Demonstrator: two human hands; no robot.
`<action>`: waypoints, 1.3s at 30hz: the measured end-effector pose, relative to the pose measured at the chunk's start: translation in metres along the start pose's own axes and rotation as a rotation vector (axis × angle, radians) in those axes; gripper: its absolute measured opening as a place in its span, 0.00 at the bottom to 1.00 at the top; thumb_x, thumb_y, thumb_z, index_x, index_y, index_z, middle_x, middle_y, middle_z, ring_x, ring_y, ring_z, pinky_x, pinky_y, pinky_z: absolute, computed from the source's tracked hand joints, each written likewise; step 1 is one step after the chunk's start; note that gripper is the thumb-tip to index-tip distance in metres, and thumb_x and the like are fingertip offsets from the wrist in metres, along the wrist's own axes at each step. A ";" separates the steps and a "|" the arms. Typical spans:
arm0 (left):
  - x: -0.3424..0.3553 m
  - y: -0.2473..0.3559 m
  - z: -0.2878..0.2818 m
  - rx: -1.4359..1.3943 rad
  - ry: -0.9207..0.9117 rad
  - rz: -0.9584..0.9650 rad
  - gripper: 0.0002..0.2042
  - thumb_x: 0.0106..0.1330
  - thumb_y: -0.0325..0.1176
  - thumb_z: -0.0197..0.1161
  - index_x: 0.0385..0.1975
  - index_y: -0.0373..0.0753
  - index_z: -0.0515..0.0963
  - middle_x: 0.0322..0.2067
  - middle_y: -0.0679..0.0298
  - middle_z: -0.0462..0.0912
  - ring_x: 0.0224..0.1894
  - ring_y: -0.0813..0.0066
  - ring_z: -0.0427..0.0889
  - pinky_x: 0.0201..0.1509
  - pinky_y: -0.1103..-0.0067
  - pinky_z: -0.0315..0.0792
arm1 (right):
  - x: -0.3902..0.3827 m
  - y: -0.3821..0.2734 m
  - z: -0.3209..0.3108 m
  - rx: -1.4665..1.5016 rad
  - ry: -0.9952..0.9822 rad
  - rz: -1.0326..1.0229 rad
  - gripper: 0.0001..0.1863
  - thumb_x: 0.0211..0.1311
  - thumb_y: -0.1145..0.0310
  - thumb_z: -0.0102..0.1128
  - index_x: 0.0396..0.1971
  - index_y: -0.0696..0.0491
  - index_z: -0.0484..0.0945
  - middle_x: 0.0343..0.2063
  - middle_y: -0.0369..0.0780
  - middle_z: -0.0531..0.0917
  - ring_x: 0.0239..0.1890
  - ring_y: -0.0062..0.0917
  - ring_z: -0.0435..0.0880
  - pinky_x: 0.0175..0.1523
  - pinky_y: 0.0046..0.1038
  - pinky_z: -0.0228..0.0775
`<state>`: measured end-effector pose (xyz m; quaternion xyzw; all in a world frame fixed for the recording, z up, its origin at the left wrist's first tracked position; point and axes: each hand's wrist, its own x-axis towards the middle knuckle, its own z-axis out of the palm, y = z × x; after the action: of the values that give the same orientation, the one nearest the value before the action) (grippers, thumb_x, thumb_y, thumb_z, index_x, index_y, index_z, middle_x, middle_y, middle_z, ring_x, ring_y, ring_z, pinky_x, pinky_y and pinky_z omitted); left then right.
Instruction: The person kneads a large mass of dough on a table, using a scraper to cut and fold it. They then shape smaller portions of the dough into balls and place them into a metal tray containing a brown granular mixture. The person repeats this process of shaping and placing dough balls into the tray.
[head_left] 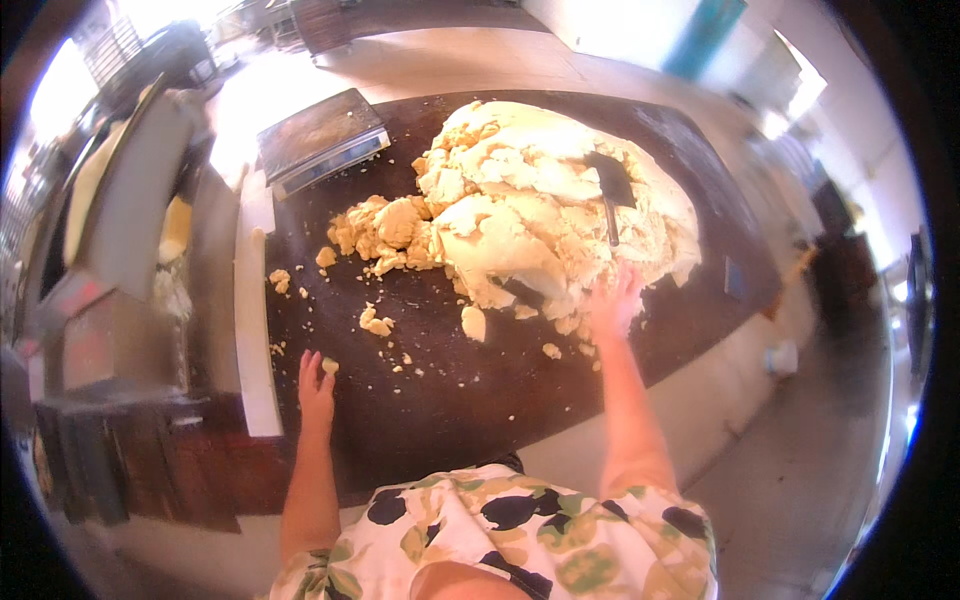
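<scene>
A large mound of pale yellow, crumbly dough (510, 235) covers the far middle of the dark table (450, 400). My right hand (612, 303) reaches to its near right edge, fingers stretched out and slightly blurred, touching the dough. Close to the table's left side, my left hand (316, 390) has curved fingers with a small piece of dough (330, 366) between thumb and fingertips. A scraper with a dark flat blade (610, 180) and a thin handle lies on top of the mound. Something dark (522, 292), partly hidden, shows at the mound's near edge.
A scale (325, 145) with a flat brown platform stands at the far left corner. Loose crumbs and dough lumps (376, 321) lie left of and in front of the mound. A pale strip (254, 310) runs along the left edge. A small dark flat piece (734, 277) lies right.
</scene>
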<state>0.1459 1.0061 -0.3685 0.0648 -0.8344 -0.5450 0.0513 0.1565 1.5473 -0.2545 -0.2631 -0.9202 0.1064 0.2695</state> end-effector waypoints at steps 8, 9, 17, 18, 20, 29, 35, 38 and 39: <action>-0.067 0.036 0.128 0.807 0.259 -0.334 0.31 0.71 0.48 0.52 0.66 0.31 0.62 0.70 0.44 0.55 0.71 0.44 0.54 0.71 0.61 0.55 | 0.131 0.099 0.049 -0.182 -0.376 -0.201 0.39 0.59 0.65 0.64 0.70 0.36 0.58 0.53 0.41 0.75 0.56 0.36 0.74 0.58 0.41 0.70; -0.078 0.052 0.149 0.866 0.236 -0.399 0.31 0.70 0.48 0.52 0.66 0.31 0.62 0.70 0.44 0.55 0.71 0.44 0.54 0.70 0.61 0.56 | 0.139 0.104 0.052 -0.176 -0.332 -0.316 0.38 0.57 0.66 0.64 0.68 0.37 0.61 0.50 0.40 0.76 0.54 0.36 0.75 0.56 0.41 0.70; -0.088 0.135 0.309 0.212 -0.113 0.237 0.28 0.67 0.40 0.60 0.63 0.33 0.66 0.71 0.45 0.50 0.73 0.47 0.52 0.73 0.63 0.51 | 0.197 0.082 0.032 -0.044 -0.066 -1.082 0.22 0.43 0.72 0.67 0.43 0.46 0.79 0.32 0.36 0.77 0.40 0.30 0.77 0.47 0.36 0.66; -0.081 0.140 0.311 0.191 -0.096 0.252 0.27 0.66 0.39 0.60 0.63 0.33 0.67 0.71 0.45 0.51 0.72 0.47 0.53 0.73 0.63 0.51 | 0.205 0.077 0.025 -0.075 -0.066 -1.084 0.19 0.43 0.72 0.67 0.40 0.47 0.80 0.31 0.36 0.77 0.40 0.29 0.77 0.47 0.36 0.66; -0.068 0.149 0.304 0.158 -0.059 0.279 0.26 0.66 0.37 0.61 0.62 0.33 0.68 0.71 0.45 0.52 0.72 0.47 0.54 0.73 0.64 0.52 | 0.226 0.047 -0.010 -0.098 -0.079 -1.068 0.12 0.45 0.71 0.69 0.32 0.48 0.79 0.27 0.35 0.76 0.34 0.27 0.77 0.43 0.33 0.65; 0.029 0.154 0.255 0.041 0.079 0.243 0.21 0.70 0.38 0.58 0.57 0.31 0.72 0.63 0.49 0.68 0.67 0.55 0.65 0.70 0.69 0.59 | 0.250 -0.060 -0.104 0.771 -0.022 -0.733 0.08 0.60 0.68 0.67 0.34 0.53 0.78 0.31 0.39 0.82 0.33 0.23 0.83 0.39 0.26 0.77; 0.123 0.179 0.278 0.061 -0.086 0.210 0.25 0.71 0.48 0.55 0.59 0.34 0.71 0.62 0.51 0.69 0.66 0.56 0.66 0.68 0.70 0.61 | 0.223 -0.064 -0.006 1.207 -0.361 -0.429 0.08 0.57 0.75 0.66 0.36 0.54 0.78 0.34 0.39 0.82 0.40 0.24 0.83 0.44 0.28 0.76; 0.156 0.171 0.293 0.088 -0.110 0.150 0.30 0.70 0.54 0.53 0.61 0.34 0.69 0.63 0.52 0.68 0.66 0.56 0.65 0.69 0.70 0.60 | 0.215 -0.089 0.023 1.043 -0.552 -0.141 0.09 0.56 0.74 0.64 0.38 0.55 0.80 0.36 0.39 0.84 0.40 0.26 0.83 0.47 0.29 0.73; 0.161 0.175 0.296 0.092 -0.132 0.113 0.31 0.70 0.55 0.52 0.62 0.34 0.68 0.63 0.52 0.68 0.67 0.56 0.65 0.69 0.69 0.59 | 0.214 -0.093 0.030 0.869 -0.625 -0.252 0.12 0.57 0.71 0.64 0.41 0.57 0.82 0.37 0.41 0.85 0.40 0.26 0.83 0.49 0.28 0.73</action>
<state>-0.0683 1.3167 -0.3247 -0.0162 -0.8624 -0.5053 0.0240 -0.0531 1.5833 -0.1541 0.0286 -0.8522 0.5166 0.0780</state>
